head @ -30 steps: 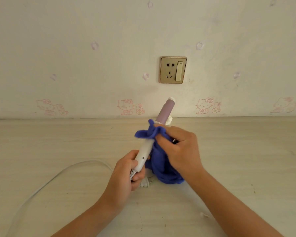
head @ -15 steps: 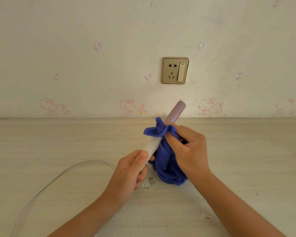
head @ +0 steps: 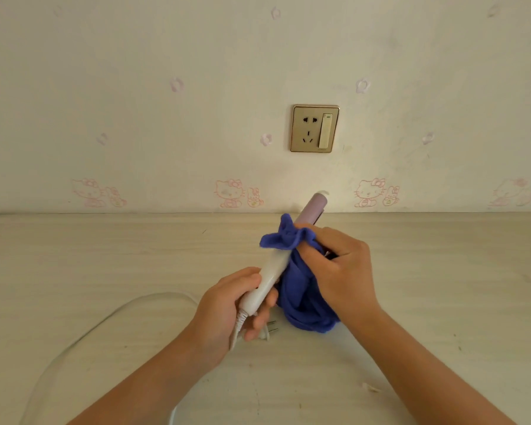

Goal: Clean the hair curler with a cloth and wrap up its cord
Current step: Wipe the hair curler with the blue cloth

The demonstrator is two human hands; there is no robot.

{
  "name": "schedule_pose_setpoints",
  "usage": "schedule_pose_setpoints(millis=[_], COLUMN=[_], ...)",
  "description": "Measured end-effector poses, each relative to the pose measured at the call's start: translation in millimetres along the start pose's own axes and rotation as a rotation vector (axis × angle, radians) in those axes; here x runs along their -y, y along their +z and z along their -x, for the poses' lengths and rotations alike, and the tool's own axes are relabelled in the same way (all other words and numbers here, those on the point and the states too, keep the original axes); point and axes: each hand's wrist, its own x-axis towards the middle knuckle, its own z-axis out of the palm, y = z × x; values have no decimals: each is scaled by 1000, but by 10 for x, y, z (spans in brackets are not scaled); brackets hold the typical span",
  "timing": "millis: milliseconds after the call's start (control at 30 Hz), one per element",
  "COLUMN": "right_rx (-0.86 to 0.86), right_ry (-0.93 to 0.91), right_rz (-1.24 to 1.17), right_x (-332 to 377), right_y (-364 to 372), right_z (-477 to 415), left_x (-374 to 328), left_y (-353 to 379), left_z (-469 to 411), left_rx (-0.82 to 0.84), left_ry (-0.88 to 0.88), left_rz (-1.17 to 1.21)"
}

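Observation:
The hair curler (head: 272, 273) has a white handle and a mauve barrel, and it tilts up and to the right above the table. My left hand (head: 227, 305) grips the lower end of the handle. My right hand (head: 339, 271) holds a blue cloth (head: 302, 299) wrapped round the curler where handle meets barrel. The rest of the cloth hangs down to the table. The white cord (head: 111, 317) leaves the handle's base and loops off to the left. Its plug (head: 269, 329) lies under my left fingers.
A pale wooden table (head: 105, 256) runs to a papered wall. A gold wall socket with a switch (head: 314, 128) sits above the curler. A small white scrap (head: 370, 388) lies at the lower right.
The curler has turned in my left hand, so more of its white handle shows. My right hand with the cloth has stayed at about the same place on the curler.

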Motion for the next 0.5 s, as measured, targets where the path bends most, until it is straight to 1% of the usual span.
schedule_pose_setpoints(millis=[33,100,167,233,267,333,400,433,467,500], right_rx=[31,168,304,352,335,218,78,39,37,73], right_ry=[-19,-61,-96,-101,-113,-143,-109,-86,-75,-83], right_rz=[-4,-65,-85,-60,-45,-9,-35,-51,-57,-54], right_x=[9,34,49,65,75,83,67,59,63,75], right_y=[18,128,261,315,299,219,122,85,73,88], right_z=[13,107,222,267,258,194,99,67,60,80], left_x=[-2,12,45,71,72,82,107,114,119,112], left_y=[11,25,13,2,9,49,102,123,134,141], left_z=[-2,11,25,32,34,44,65,71,69,63], left_rx=[-6,-87,-193,-260,-260,-191,-150,-155,-167,-180], left_ry=[-31,-86,-93,-74,-56,11,50,57,70,91], left_rz=[44,75,60,37,10,-75,-143,-156,-160,-147])
